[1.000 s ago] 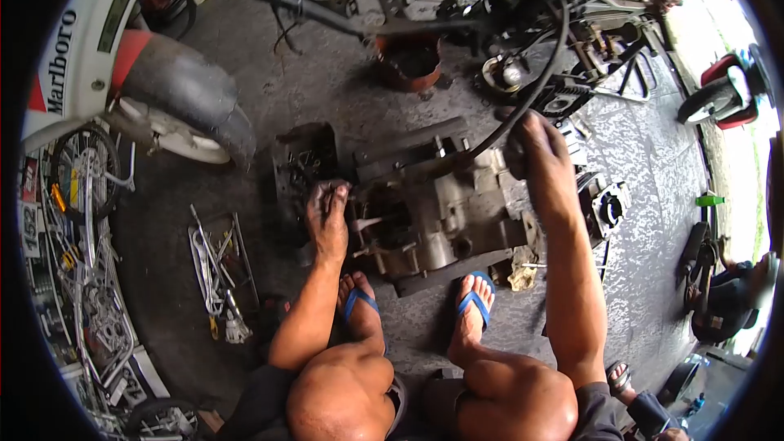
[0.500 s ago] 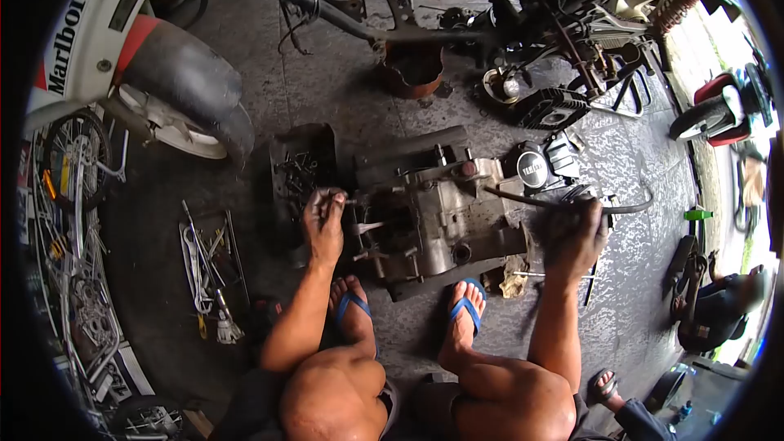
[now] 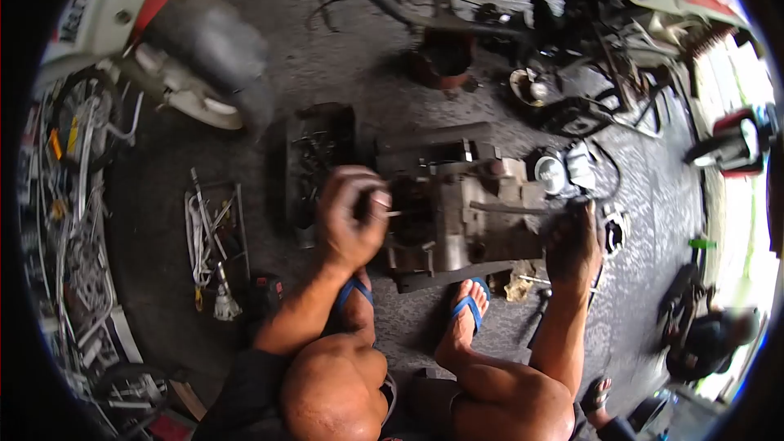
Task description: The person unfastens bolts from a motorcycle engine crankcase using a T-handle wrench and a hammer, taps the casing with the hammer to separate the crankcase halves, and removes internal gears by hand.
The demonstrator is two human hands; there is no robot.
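A grey metal engine block (image 3: 490,233) lies on the dark floor between my hands, its dark opening facing left. My left hand (image 3: 353,216) is at that open side, blurred, fingers curled together; what they pinch, if anything, cannot be made out. Closed around a thin dark hose (image 3: 508,208), my right hand (image 3: 574,245) is at the block's right end. One end of the hose reaches left over the top of the block. Behind my right hand lie a round cover (image 3: 550,173) and other metal parts.
A dark tray of bolts (image 3: 320,147) stands left of the block, and hand tools (image 3: 214,237) lie farther left. Ahead are a motorcycle frame (image 3: 445,12) and a wheel (image 3: 204,41). My sandalled foot (image 3: 468,310) is close to the block. Another person (image 3: 710,343) is at right.
The whole view has shifted, so the block appears farther right. My left hand has risen and come nearer the camera. My right hand still grips the hose, whose end now lies lower across the block.
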